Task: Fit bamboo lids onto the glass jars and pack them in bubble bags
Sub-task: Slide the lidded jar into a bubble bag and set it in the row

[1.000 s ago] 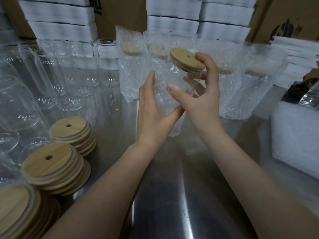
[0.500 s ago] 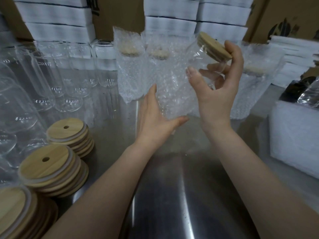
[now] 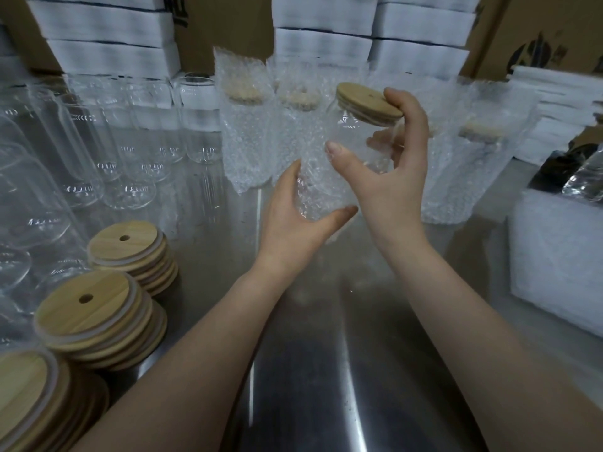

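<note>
My right hand (image 3: 390, 177) grips a clear glass jar (image 3: 355, 135) near its top, and a round bamboo lid (image 3: 367, 104) sits on the jar, tilted to the right. The jar's lower half sits inside a clear bubble bag (image 3: 315, 187), which my left hand (image 3: 293, 220) holds from below and the left. Both are held in the air above the steel table (image 3: 326, 370). Stacks of bamboo lids (image 3: 94, 318) stand at the near left. Bare glass jars (image 3: 137, 148) stand in rows at the far left.
Several bagged, lidded jars (image 3: 243, 125) stand at the back centre and right. White foam sheets (image 3: 558, 269) lie at the right. White flat boxes (image 3: 107, 57) and brown cartons (image 3: 535, 31) are stacked behind everything.
The jar with its lid first swung up and right, then came back left and lower. It now sits deeper in the bubble bag, with my left hand cupping the bag's bottom.
</note>
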`<state>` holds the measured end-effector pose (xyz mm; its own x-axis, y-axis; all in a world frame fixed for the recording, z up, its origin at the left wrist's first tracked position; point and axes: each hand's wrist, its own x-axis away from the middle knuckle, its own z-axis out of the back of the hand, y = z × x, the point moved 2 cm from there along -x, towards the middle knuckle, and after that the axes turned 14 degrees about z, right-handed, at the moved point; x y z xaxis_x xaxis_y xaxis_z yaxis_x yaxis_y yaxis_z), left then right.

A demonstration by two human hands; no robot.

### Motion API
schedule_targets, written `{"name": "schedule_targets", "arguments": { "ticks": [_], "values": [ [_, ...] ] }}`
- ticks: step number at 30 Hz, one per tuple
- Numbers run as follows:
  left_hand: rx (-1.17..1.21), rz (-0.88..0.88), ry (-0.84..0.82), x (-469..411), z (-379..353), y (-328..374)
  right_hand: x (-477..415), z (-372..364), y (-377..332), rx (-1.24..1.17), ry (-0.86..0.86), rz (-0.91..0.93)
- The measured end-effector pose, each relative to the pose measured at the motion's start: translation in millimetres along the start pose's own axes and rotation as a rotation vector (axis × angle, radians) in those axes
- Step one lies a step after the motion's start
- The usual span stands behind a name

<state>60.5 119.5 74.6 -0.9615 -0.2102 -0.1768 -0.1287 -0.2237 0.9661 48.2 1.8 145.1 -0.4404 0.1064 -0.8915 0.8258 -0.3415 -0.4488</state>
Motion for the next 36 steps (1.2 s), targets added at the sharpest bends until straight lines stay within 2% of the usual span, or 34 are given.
{"name": "schedule_targets", "arguments": {
  "ticks": [16,25,31,36],
  "values": [
    [0.18,0.092,-0.032,6,11,20,5,-11,8,0.006,-0.201,-0.142],
    [0.265,0.031,-0.017,0,15,14,3,-13,6,-0.006,-0.338,-0.259],
    [0.261,-0.028,-0.047,-1,13,12,1,-9,7,-0.147,-0.2,-0.342],
    [0.237,-0.056,-0.063,-2,13,8,-1,-3,13,-0.082,-0.028,-0.434]
  ]
}}
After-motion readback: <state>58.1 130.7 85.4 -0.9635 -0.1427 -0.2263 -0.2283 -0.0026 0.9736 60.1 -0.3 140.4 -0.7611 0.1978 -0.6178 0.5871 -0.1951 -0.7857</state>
